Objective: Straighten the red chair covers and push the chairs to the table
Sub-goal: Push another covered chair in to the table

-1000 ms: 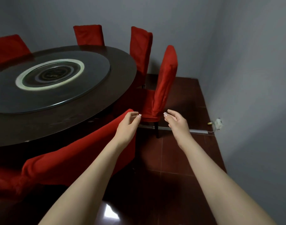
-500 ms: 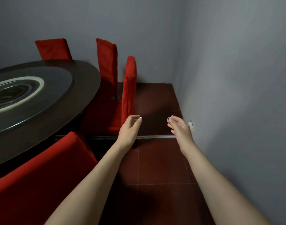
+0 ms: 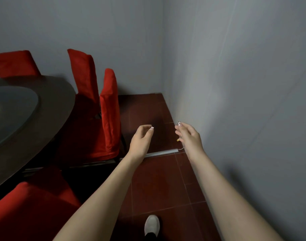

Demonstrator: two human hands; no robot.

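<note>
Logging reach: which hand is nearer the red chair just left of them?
Left. The left hand hovers just right of the red chair; the right hand is farther right, by the wall.

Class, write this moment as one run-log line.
left hand: open, empty | right hand: open, empty | red-covered chair: ahead-left, untouched, beside round table | white shoe: on red floor tiles
</note>
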